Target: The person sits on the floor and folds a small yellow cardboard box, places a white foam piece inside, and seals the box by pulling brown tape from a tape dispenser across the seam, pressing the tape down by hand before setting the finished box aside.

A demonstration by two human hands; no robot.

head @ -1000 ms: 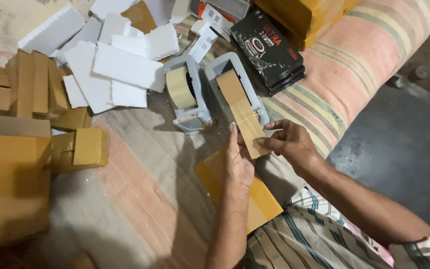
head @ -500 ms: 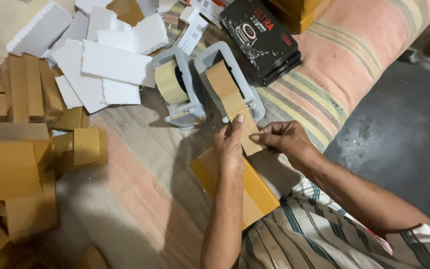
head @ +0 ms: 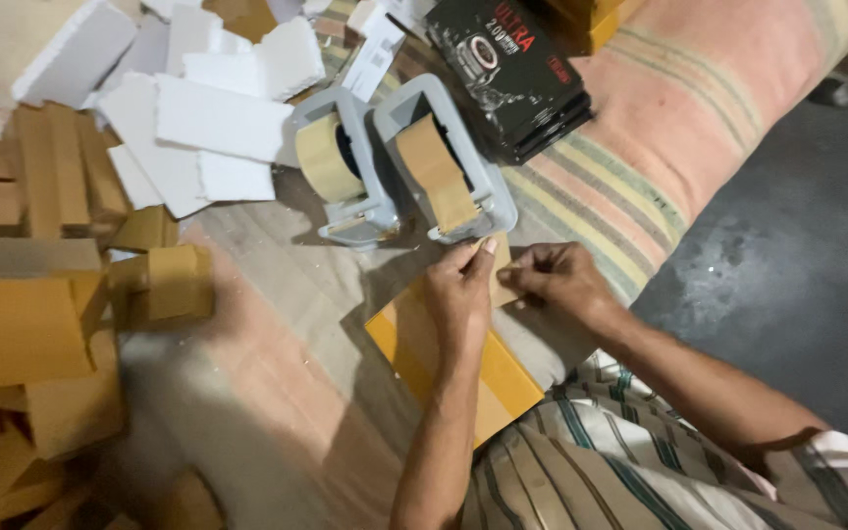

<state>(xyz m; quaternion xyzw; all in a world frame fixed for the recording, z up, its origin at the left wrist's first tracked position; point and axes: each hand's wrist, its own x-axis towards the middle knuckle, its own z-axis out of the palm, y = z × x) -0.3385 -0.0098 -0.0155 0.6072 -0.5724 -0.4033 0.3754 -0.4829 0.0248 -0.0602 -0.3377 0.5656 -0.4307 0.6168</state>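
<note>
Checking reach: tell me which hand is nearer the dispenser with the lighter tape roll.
Left. The left hand lies just below and right of the lighter-roll dispenser; the right hand sits farther right, beyond the other dispenser.

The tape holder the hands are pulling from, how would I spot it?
Find the striped cloth and the black box on it. Two grey tape holders stand left of that box. Yours is the right one, nearest the box, its brown tape reaching down to both hands.
</note>
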